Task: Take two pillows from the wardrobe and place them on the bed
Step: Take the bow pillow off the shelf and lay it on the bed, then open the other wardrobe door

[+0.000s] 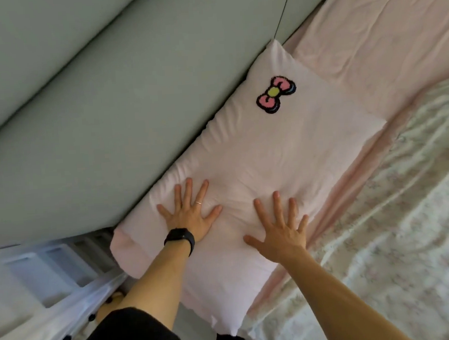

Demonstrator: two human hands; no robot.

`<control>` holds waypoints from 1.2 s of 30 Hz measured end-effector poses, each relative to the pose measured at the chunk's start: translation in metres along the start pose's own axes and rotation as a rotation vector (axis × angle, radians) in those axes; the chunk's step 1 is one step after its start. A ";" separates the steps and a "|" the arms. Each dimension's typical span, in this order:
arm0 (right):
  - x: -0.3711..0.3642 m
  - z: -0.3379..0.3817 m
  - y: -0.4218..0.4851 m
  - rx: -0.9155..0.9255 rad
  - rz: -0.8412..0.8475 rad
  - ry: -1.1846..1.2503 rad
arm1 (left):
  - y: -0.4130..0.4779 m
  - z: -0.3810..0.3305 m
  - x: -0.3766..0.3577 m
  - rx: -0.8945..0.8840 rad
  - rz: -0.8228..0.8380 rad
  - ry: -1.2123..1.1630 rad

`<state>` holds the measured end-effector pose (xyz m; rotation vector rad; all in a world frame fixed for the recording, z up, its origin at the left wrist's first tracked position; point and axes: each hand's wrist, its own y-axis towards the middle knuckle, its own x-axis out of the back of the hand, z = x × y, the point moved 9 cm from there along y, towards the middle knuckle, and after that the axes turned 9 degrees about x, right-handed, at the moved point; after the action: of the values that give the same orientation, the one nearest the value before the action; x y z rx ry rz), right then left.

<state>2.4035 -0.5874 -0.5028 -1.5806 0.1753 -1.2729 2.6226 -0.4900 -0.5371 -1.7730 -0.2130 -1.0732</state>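
A pale pink pillow (256,151) with a pink bow patch lies on the bed (407,210), its long side against the padded grey-green headboard (107,111). My left hand (191,212), with a ring and a black wristband, lies flat on the pillow near the headboard, fingers spread. My right hand (280,227) presses flat on the pillow beside it, fingers also spread. Beyond the first pillow a second pink pillow (373,40) lies along the headboard. Neither hand holds anything.
A floral quilt (399,250) covers the bed to the right over a pink sheet (350,166). At lower left, beside the bed, stands white furniture (52,274) with panels. A thin dark cable (283,6) runs down the headboard.
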 end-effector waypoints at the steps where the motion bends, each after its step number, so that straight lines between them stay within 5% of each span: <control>1: 0.004 0.002 -0.008 0.001 0.019 -0.003 | -0.007 -0.002 0.005 0.006 0.021 -0.004; 6: 0.019 0.018 -0.067 0.054 0.151 0.020 | -0.066 0.012 0.009 0.043 0.187 -0.003; 9: 0.045 0.041 -0.106 0.149 0.086 0.062 | -0.114 0.027 0.017 0.047 0.219 -0.093; 13: 0.089 0.088 -0.158 0.326 -0.094 0.124 | -0.177 0.050 0.055 0.092 0.082 -0.435; 23: 0.127 0.230 -0.297 0.835 -0.383 0.211 | -0.370 0.170 0.156 0.222 -0.497 -0.653; 30: 0.090 0.352 -0.383 1.199 -0.309 0.291 | -0.526 0.295 0.156 0.538 -0.852 -0.807; 36: 0.038 0.491 -0.492 1.574 -0.142 0.159 | -0.680 0.384 0.133 0.858 -1.096 -0.682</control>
<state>2.5752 -0.0943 -0.0424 -0.1263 -0.7072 -1.0859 2.5242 0.1059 -0.0238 -1.0702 -1.9094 -0.7779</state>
